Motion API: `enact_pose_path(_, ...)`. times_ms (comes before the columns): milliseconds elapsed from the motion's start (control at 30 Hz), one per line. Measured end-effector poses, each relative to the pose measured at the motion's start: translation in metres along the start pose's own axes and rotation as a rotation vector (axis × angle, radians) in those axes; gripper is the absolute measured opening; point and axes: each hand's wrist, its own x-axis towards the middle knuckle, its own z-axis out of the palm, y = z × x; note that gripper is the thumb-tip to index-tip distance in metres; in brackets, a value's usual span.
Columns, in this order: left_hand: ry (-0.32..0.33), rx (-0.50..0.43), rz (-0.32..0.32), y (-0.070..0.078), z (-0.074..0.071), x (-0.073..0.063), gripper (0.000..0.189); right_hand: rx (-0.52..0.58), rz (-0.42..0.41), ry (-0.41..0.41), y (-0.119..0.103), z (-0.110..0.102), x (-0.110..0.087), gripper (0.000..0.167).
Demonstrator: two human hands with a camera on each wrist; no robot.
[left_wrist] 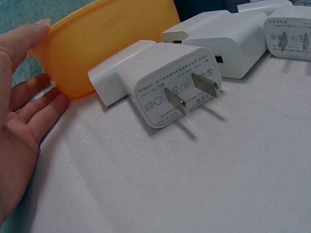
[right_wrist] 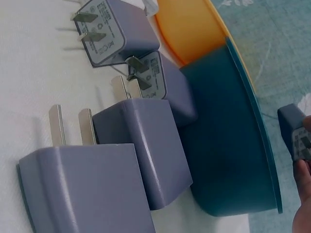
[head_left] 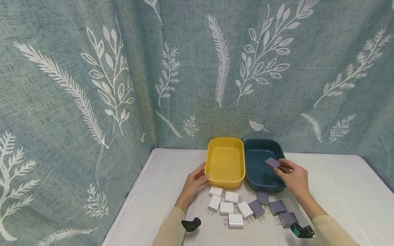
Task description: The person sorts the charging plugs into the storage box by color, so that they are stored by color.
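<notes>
My right hand (head_left: 293, 176) pinches a purple charger (head_left: 273, 162) between thumb and fingertips, over the dark blue bin (head_left: 264, 177). In the right wrist view this charger (right_wrist: 291, 127) shows at the right edge, beyond the bin's rim. My left hand (head_left: 194, 182) holds the left side of the yellow bin (head_left: 226, 182). The left wrist view shows its thumb (left_wrist: 29, 36) at the rim and the other fingers low against the outer wall. Several white chargers (head_left: 235, 221) lie in front of the yellow bin, and several purple chargers (head_left: 287, 219) in front of the blue one.
Both bins stand side by side at the back of a table with a white cloth (head_left: 135, 205). A blue-green curtain (head_left: 191, 68) with white leaf prints hangs right behind and at the left. Metal prongs (left_wrist: 176, 101) stick out of the chargers at various angles.
</notes>
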Motion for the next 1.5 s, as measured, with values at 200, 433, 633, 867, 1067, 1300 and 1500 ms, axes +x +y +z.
enact_pose_path(200, -0.003, 0.001, -0.008, 0.0, 0.001, 0.0, 0.063, -0.012, -0.006, 0.027, 0.002, -0.001, -0.001, 0.044)
enact_pose_path(433, -0.006, -0.011, 0.009, -0.001, 0.0, 0.001, 0.062, -0.002, -0.034, 0.029, 0.003, -0.004, -0.003, 0.042)
enact_pose_path(633, -0.007, -0.002, 0.009, -0.001, 0.0, 0.001, 0.063, 0.006, -0.038, 0.012, 0.006, -0.005, -0.007, 0.042)
enact_pose_path(867, -0.004, -0.015, 0.008, -0.002, 0.0, 0.001, 0.063, 0.018, -0.026, -0.03, 0.008, -0.007, -0.014, 0.04)
enact_pose_path(1067, -0.001, -0.02, -0.003, -0.002, 0.0, 0.001, 0.062, 0.032, -0.055, -0.031, 0.01, -0.009, -0.02, 0.039)
enact_pose_path(1300, 0.007, 0.018, 0.001, 0.0, -0.001, 0.002, 0.061, 0.072, -0.015, -0.047, 0.012, -0.011, -0.029, 0.04)
enact_pose_path(1500, 0.001, 0.013, 0.003, 0.0, -0.001, 0.001, 0.062, 0.095, 0.005, -0.076, 0.014, -0.013, -0.04, 0.039)
